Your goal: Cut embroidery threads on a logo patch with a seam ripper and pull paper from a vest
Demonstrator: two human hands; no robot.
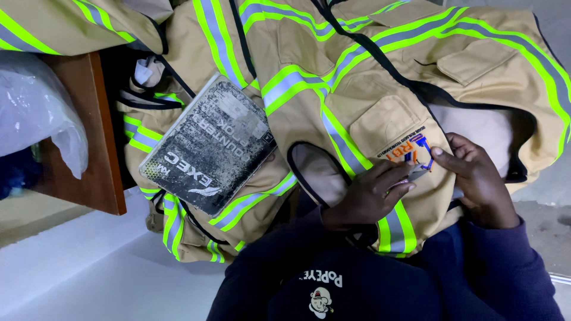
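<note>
While vests [369, 71] cover the table [89, 142] (wooden), pale floor [89, 267] shows.

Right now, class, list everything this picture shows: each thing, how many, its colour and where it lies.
safety vests: several, exact count unclear, tan with yellow-and-grey reflective stripes, heaped across the middle and top.
embroidered logo: one, orange and blue, on the chest pocket of the nearest vest.
notebook: one, black, worn cover, lying on the vests at left.
wooden board: one, reddish brown, far left.
plastic bag: one, clear whitish, left edge.
small blade-like tool: one, pale, at the logo; kind unclear.
left hand: fingers hold the tool.
right hand: fingers press the logo.
</note>
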